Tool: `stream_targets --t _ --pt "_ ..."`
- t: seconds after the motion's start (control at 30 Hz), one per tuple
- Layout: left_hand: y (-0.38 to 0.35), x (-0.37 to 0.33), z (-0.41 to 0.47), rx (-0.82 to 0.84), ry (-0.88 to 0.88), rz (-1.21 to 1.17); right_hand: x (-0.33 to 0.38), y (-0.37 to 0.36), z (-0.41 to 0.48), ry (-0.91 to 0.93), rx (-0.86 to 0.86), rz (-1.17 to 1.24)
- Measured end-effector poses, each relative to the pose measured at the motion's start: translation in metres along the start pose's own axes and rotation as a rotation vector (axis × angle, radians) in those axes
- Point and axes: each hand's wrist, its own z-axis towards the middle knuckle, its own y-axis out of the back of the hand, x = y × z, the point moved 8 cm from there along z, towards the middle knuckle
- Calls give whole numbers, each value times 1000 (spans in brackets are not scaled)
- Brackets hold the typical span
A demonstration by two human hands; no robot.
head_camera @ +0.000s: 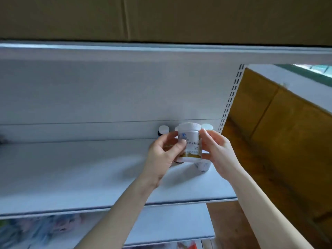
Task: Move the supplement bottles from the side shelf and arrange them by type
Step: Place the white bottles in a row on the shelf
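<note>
The supplement bottle is smooth white plastic; its label is faintly glossy; its cap is ribbed plastic; the shelf is smooth, matt white-painted metal; the slotted upright at its right edge looks the same; the box above is matt brown cardboard.

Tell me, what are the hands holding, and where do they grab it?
A white supplement bottle, held by its labelled body: the left hand pinches its left side, the right hand its right side.
</note>
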Motion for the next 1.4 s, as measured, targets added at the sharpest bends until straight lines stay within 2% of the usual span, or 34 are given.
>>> stream_targets --t 0.37,0.73,0.97,1.23,1.4 --pt "166 -40 -74 -324 -50 -39 -14 -190 -20 -49 291 54" --pt "413 -94 -205 -544 -140 23 -17 -470 -121 -59 553 37" --pt "539 -115 -270 -737 -146 60 -23 -612 -165 -65 722 37" --pt "656 -118 -282 -867 -147 6 -49 -744 -163 -72 836 -17" --pt "724 -123 -248 -832 -127 31 -58 -809 -132 -65 838 -25"
